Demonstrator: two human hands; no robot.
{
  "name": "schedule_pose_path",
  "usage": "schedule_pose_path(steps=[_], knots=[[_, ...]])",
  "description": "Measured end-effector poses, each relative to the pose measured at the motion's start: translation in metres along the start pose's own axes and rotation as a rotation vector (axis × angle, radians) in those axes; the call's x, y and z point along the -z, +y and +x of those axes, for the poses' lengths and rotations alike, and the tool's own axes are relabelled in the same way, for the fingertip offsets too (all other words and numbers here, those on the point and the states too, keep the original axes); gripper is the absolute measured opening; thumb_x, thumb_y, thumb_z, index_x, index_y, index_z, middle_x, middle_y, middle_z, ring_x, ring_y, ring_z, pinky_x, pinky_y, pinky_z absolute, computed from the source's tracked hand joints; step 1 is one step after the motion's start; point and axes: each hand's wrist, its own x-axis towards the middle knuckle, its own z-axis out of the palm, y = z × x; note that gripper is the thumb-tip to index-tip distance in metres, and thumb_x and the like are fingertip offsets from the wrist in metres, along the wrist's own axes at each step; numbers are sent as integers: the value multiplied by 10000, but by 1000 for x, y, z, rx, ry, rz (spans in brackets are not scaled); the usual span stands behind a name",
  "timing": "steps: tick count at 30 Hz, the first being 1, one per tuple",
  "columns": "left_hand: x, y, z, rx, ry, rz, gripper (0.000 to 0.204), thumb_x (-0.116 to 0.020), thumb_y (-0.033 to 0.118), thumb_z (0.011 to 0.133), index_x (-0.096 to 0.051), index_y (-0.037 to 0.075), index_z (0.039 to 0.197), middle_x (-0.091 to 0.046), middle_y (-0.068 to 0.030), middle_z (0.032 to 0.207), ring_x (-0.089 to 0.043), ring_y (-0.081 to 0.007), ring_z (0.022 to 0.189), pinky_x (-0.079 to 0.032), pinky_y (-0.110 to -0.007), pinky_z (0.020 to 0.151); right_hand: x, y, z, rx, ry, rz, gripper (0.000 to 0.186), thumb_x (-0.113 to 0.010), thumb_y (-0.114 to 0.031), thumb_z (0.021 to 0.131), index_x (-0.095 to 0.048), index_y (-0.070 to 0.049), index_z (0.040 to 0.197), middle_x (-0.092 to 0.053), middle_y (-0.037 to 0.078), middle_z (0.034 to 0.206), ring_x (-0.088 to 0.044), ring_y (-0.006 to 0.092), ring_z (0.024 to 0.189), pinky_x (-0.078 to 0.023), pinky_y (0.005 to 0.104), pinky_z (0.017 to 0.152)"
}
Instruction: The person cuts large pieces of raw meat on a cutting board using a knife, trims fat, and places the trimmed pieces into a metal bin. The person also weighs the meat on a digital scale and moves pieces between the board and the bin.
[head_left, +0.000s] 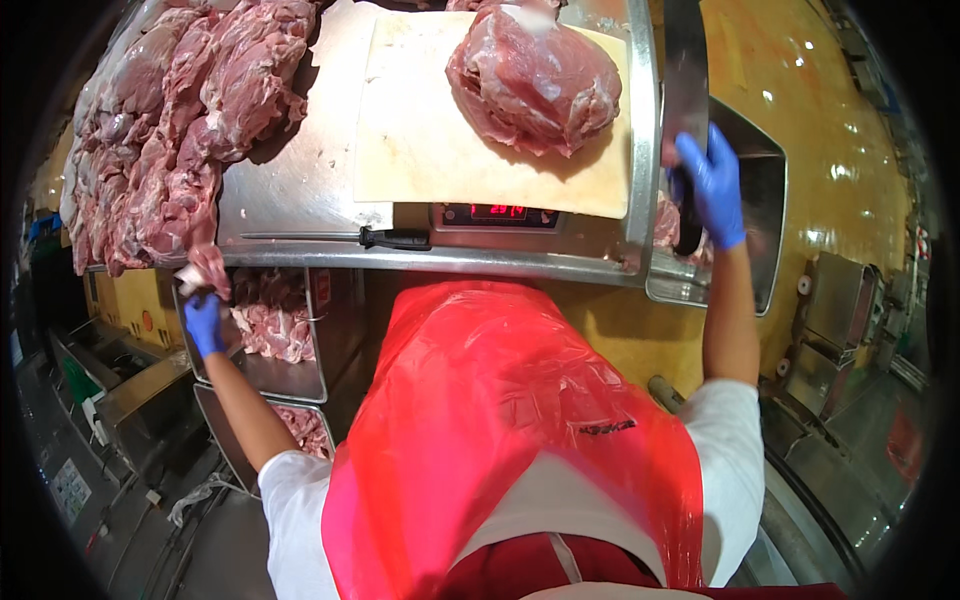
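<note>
The blue-gloved left hand (203, 322) pinches a small scrap of raw meat (207, 268) at the steel table's (300, 190) left edge, below the heaped pork cuts (170, 130), while the right hand (712, 185) wraps shut around a dark cleaver handle (686, 215) beside the scale's cutting board (440, 140) — large joint (535, 80) resting there, boning knife (340, 237) lying before it.

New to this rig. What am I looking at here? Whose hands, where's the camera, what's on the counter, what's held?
One picture, from a fisheye camera on a person's head, looking down; straight edges bend near the rim. No robot: a person in a red plastic apron and blue gloves. On the steel counter lie a heap of raw meat cuts, a black-handled knife, and a pale cutting board on a scale, carrying one large raw meat piece. The left hand holds a small meat scrap. The right hand grips a large dark-handled blade.
</note>
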Motion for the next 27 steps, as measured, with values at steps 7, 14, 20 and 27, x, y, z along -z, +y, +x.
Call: schedule_pose_path(steps=[7, 14, 20, 27], knots=[[-129, 362, -153, -520, -285, -987, 593, -767, 146, 854, -479, 25, 1358, -487, -123, 1323, -427, -262, 1299, -359, -402, 1082, -18, 12, 152, 48, -287, 548, 349, -520, -293, 979, -629, -4, 1141, -619, 162, 1302, -597, 229, 1192, -429, 360, 1061], [-212, 542, -187, -617, -183, -1180, 769, -722, 327, 810, -405, -69, 1388, -439, -266, 1345, -437, -373, 1260, -345, -438, 1093, -119, 28, 102, 11, 137, 865, 159, -592, -185, 944, -626, -35, 980, -618, 22, 906, -563, 123, 858, -452, 287, 852], [-174, 567, -75, -779, -1033, -1170, 444, -593, 245, 946, -558, -22, 1299, -607, -129, 1259, -538, -185, 1170, -407, -307, 1032, -166, 31, 35, 40, 471, 617, 137, -598, -187, 939, -593, -70, 1010, -576, 7, 874, -563, 104, 806, -485, 278, 730], [-150, 552, -108, -772, -1118, -945, 708, -696, 343, 900, -394, 14, 1450, -548, -104, 1296, -504, -183, 1167, -395, -314, 1027, -113, 31, 35, -81, 223, 754, 149, -604, -193, 932, -598, -96, 1045, -583, 2, 897, -576, 98, 799, -532, 296, 759]])
